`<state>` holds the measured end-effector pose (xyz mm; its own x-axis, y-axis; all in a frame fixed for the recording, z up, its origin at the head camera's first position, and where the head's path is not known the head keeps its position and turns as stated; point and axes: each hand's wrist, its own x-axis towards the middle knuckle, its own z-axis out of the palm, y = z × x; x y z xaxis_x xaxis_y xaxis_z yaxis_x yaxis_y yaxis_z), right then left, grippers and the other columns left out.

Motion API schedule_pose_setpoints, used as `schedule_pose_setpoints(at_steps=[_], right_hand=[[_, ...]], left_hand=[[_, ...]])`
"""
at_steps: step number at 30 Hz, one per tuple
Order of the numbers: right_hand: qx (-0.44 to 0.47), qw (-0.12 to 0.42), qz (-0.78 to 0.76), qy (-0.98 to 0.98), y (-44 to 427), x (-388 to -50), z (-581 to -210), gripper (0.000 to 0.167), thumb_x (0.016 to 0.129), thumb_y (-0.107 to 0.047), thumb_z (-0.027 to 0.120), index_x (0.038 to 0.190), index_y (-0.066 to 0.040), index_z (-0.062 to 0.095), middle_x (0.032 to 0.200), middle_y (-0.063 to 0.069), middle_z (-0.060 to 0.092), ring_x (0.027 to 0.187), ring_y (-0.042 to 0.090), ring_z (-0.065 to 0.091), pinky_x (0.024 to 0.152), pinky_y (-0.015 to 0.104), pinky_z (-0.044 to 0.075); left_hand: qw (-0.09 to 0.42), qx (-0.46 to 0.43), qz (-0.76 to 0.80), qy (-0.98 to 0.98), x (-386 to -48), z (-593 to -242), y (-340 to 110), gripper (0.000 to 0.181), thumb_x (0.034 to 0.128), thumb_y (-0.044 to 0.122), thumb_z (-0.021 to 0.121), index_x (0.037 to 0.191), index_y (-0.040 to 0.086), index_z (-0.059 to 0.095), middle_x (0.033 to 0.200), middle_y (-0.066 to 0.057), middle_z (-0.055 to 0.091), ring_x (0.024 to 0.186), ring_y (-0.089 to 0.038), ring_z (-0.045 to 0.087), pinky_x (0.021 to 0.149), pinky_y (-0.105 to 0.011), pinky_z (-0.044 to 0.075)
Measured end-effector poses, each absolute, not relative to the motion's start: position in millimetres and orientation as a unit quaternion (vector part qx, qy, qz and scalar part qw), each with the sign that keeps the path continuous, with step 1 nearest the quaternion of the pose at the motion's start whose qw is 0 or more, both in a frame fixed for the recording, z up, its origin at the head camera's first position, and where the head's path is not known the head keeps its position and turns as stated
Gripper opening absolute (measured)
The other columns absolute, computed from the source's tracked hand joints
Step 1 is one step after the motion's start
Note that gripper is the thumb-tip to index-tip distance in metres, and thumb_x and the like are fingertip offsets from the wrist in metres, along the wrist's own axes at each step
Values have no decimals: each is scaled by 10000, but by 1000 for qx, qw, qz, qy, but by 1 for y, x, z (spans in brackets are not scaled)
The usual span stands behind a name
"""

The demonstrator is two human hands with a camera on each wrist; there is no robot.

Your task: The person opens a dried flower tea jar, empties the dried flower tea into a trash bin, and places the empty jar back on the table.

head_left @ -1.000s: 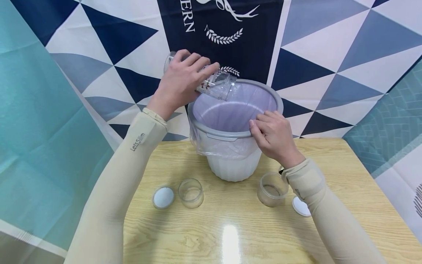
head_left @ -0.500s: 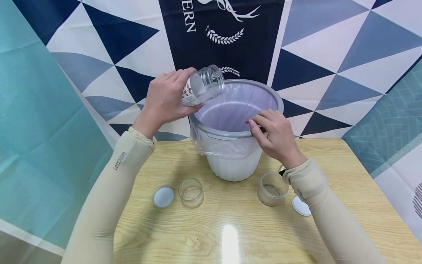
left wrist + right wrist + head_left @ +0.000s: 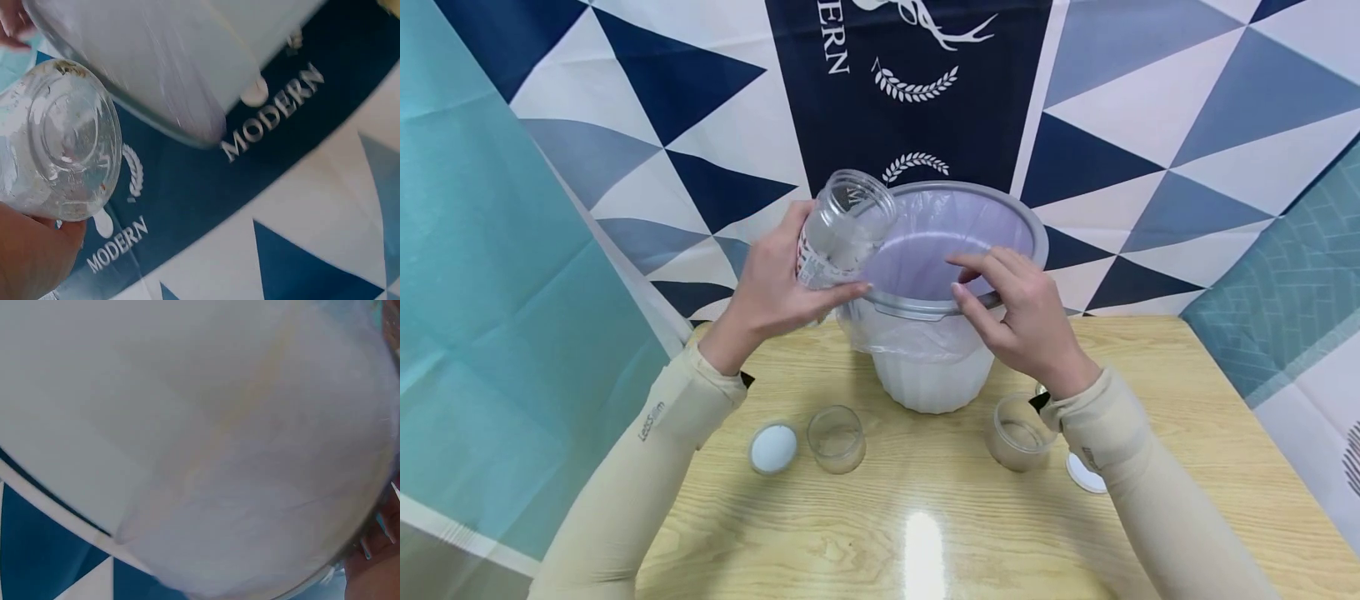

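In the head view, my left hand (image 3: 767,283) grips a clear jar (image 3: 850,221) with a printed label. The jar tilts up at the left rim of a white bin (image 3: 928,385), its mouth uppermost and no lid on it. In the left wrist view, the jar's round base (image 3: 69,144) faces the camera, with dark specks on it. A thin plastic bag (image 3: 917,337) lines the bin and folds over its grey rim. My right hand (image 3: 1018,312) is over the rim's right front, index finger extended and thumb apart, with nothing seen between them.
Two clear round containers, a left one (image 3: 837,450) and a right one (image 3: 1018,442), stand on the wooden table (image 3: 820,533). A white disc (image 3: 772,448) lies at left, another white disc (image 3: 1085,475) at right, partly behind the sleeve. Patterned cloth (image 3: 1112,150) hangs behind.
The left hand has drawn the jar left and down from over the bin and turned it from mouth-down to mouth-up. The right hand's fingers have come off the rim and spread.
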<state>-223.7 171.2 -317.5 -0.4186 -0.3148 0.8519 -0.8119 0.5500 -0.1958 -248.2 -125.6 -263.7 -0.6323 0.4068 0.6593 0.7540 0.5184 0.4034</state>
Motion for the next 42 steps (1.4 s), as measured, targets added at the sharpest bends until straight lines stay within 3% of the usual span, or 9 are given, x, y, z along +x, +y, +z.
schedule_pose_setpoints(at_steps=[6,12,15,23,31,35,42], right_hand=[[390,395,345,-757,160,-206,-306,437,1047,-360,558,1325,-33,641,1011,133,703,985,275,676,817,314,500],[436,360,379,-733,147,-183,-296,676,1037,-475,561,1508,-1,464,1279,205,625,1197,308,619,1090,305,465],[454,347,380,-728,142,-173,-294,795,1004,-516,605,1568,-5,379,1391,237,542,1257,321,581,1144,313,434],[466,380,342,-722,135,-163,-301,709,996,-437,648,1438,98,504,1293,240,580,1080,306,649,971,284,541],[474,384,309,-730,145,-153,-315,676,988,-464,655,1384,80,582,1276,219,626,1108,315,649,980,305,520],[470,374,305,-739,150,-151,-325,673,994,-466,647,1386,77,582,1287,212,623,1091,285,663,935,278,539],[452,318,296,-779,156,-152,-349,696,981,-498,645,1416,39,571,1299,160,626,1108,254,664,931,300,552]], left_hand=[[194,-380,-420,-801,-226,-277,-119,804,715,260,904,1366,23,495,1219,-90,709,1035,-199,700,873,-391,579],[160,-424,-441,-775,-211,-292,-108,812,746,184,876,1408,26,432,1286,-107,668,1125,-204,667,979,-400,552],[150,-446,-438,-766,-203,-302,-101,788,771,185,846,1408,34,407,1286,-120,656,1130,-214,658,992,-400,545],[134,-489,-418,-754,-191,-331,-85,823,821,182,815,1475,64,330,1302,-120,645,1158,-216,664,1039,-370,537],[168,-516,-381,-749,-186,-350,-82,828,819,275,862,1491,62,428,1391,-86,574,1260,-201,580,1069,-332,511],[148,-521,-371,-754,-185,-359,-81,867,819,282,875,1514,61,406,1421,-71,558,1252,-170,591,1039,-292,520],[102,-482,-368,-789,-180,-385,-80,849,844,277,869,1529,120,393,1330,-21,635,1154,-122,661,959,-246,557]])
